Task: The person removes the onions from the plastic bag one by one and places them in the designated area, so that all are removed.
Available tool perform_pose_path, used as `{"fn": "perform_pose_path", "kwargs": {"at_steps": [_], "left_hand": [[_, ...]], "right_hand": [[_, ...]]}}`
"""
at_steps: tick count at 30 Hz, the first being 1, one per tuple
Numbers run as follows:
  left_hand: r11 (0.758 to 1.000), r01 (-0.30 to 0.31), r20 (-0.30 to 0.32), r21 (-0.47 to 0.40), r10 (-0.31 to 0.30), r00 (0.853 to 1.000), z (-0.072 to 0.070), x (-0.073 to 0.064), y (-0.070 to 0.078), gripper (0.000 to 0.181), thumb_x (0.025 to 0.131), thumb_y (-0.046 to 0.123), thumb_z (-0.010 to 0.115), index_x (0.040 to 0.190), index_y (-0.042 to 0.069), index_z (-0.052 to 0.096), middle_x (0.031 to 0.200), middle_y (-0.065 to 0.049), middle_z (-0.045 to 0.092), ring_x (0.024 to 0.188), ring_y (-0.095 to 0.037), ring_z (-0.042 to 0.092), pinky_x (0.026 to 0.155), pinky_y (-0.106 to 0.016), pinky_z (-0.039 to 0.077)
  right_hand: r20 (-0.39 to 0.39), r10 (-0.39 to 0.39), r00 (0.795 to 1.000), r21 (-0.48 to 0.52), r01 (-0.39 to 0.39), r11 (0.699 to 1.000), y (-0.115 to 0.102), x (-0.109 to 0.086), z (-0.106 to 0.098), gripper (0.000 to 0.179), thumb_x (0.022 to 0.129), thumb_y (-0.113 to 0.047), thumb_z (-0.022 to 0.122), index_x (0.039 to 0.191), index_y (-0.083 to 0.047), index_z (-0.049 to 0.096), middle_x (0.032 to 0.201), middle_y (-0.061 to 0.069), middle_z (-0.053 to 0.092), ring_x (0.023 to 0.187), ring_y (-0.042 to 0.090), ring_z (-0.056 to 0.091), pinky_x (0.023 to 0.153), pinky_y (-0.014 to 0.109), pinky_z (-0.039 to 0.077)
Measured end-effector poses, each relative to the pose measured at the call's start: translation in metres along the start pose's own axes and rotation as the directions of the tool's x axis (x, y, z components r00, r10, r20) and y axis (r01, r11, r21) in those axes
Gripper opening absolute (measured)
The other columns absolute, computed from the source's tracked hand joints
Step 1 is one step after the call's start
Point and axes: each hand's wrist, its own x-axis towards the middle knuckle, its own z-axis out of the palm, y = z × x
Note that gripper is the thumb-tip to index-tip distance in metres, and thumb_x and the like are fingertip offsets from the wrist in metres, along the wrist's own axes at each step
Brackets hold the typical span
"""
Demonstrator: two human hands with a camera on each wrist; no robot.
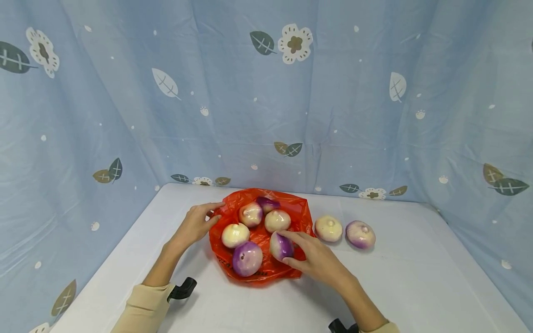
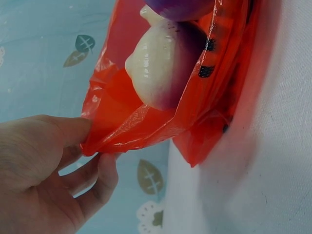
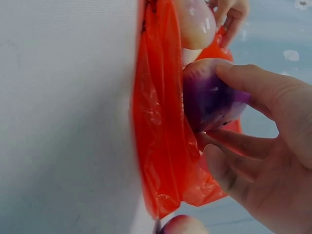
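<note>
Print (image 1: 261, 273) on red bag (image 1: 297, 208) illegible, lower centre of head view, right sleeve (image 1: 381, 329) cropped at bottom, purple onion (image 2: 180, 8) cropped atop left-wrist view

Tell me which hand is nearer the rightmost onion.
Right. The right hand holds another onion left of the rightmost onion; the left hand grips the left edge of the bag.

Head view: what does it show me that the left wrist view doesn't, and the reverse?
Only the head view shows the right hand gripping a purple-and-white onion in the red bag, plus a pale onion and a purple-tinged onion on the table beside it.

Only the left wrist view shows a pointed fold jutting from the bag's outer side.

Both share the left hand pinching the bag's edge, onions inside, the table and the curtain.
</note>
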Motion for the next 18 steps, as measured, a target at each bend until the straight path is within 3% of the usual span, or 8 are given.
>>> {"fn": "perform_pose_path", "kwargs": {"at_steps": [18], "left_hand": [[1.000,-0.031,-0.017,0.000,0.031,0.999,0.001,0.001,-0.004,0.039,0.087,0.002,0.068,0.126,0.004,0.066,0.117,-0.015,0.071,0.085,-0.022,0.068,0.069,-0.029,0.052]], "right_hand": [[-0.039,-0.035,0.999,0.043,0.037,0.998,0.007,-0.005,-0.028,0.065,0.084,-0.032,0.077,0.143,-0.031,0.049,0.132,0.000,0.063,0.114,0.021,0.063,0.091,0.040,0.056]]}}
